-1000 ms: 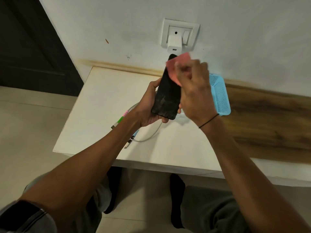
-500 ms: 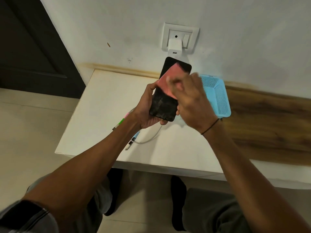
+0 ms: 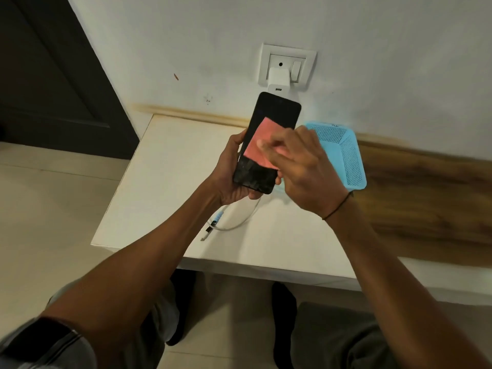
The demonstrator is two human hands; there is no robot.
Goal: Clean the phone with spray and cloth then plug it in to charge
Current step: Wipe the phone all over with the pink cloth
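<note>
White wall backs a pale surface that stands over a tiled floor. Above this surface, the phone is held tilted, screen toward the camera, its top edge just below the wall charger. The lower part of the screen shows smears or cracks; which one cannot be told.

Left hand: closed around the lower half of the phone, thumb along the left edge, fingers wrapped behind and showing at the bottom right corner. The forearm rises from the lower left, with a dark band at the sleeve.

Right hand: fingers bunched, pinching the pink cloth and pressing it flat against the middle of the screen. The wrist is bent inward and carries a thin black band. The forearm enters from the lower right.

White cable lies loose on the surface below the left hand, both ends free near the forearm. A blue perforated basket lies tipped on its side on the surface against the wall, just behind the right hand. The charger sits plugged into the wall socket. A dark door stands at left.
</note>
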